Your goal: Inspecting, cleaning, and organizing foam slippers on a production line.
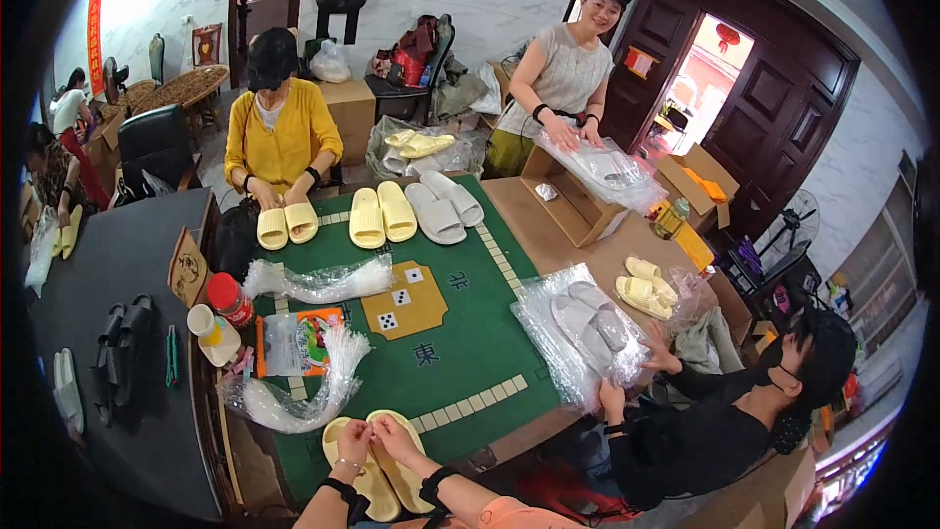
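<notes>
Nearest, at six o'clock, holds left hand (353, 445) and right hand (394, 439) close together over pale yellow slippers (375, 493) at the near edge of the green-topped desk (480, 333). Curls the fingers of both inward by the straps; cannot tell whether clamped on anything. Wears black bands (438, 483) at both wrists.

Just beyond the hands, toward ten, a bundle of clear plastic strands (340, 382); farther, toward eleven, an orange-edged packet (286, 345) and a red-lidded jar (230, 301). Toward two, a row of pale tiles (470, 406). At twelve, a tan panel (421, 310); at eleven, a second clear bundle (318, 280). At two, bagged grey slippers (586, 318), touched by a co-worker in black (725, 441). Between nine and ten, dark slippers (124, 348) on a black desk (73, 299).

Farther, at twelve, another yellow pair (383, 216), with a grey pair (441, 211) just beside it. Past eleven, a third yellow pair (287, 225) under the hands of a co-worker in yellow (284, 142). Farthest, past one, a cardboard box (561, 204) before a co-worker in a pale top (568, 73).
</notes>
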Demonstrator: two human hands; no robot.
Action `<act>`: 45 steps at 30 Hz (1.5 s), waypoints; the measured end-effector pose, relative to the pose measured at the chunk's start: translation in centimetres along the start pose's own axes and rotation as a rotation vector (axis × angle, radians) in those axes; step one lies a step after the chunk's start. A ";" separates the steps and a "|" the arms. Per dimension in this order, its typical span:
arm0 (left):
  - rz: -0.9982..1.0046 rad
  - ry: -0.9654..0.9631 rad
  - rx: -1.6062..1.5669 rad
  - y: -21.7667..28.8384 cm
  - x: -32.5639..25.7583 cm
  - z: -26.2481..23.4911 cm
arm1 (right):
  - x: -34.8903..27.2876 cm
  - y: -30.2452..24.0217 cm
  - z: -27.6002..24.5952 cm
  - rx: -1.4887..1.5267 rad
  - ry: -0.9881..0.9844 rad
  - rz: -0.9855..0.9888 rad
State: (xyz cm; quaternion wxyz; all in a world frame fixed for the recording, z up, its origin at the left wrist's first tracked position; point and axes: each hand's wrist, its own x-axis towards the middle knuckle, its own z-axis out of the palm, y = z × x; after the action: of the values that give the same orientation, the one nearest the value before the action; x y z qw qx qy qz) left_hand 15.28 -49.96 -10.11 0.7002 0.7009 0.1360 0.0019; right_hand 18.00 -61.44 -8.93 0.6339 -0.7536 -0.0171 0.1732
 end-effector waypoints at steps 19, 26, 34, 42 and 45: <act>-0.173 0.028 -0.088 1.0 0.7 0.0 | 0.7 1.3 -0.7 0.017 -0.024 0.048; -0.220 -0.025 -0.190 0.7 0.7 -0.3 | 0.7 0.8 -0.8 0.167 -0.047 0.111; -0.202 -0.054 -0.200 1.2 0.8 -0.6 | 0.8 0.6 -1.1 0.212 -0.070 0.146; -0.215 -0.067 -0.123 1.6 0.9 -0.6 | 0.8 0.7 -0.9 0.148 -0.076 0.155; -0.168 -0.014 -0.125 1.9 0.6 -0.4 | 0.6 0.3 -0.8 0.249 -0.077 0.149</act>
State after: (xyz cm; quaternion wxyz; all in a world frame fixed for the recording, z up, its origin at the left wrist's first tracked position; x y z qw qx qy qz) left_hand 16.18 -49.41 -8.32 0.7413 0.6418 0.1890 -0.0530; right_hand 18.73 -62.09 -9.30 0.7068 -0.6609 0.0363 0.2495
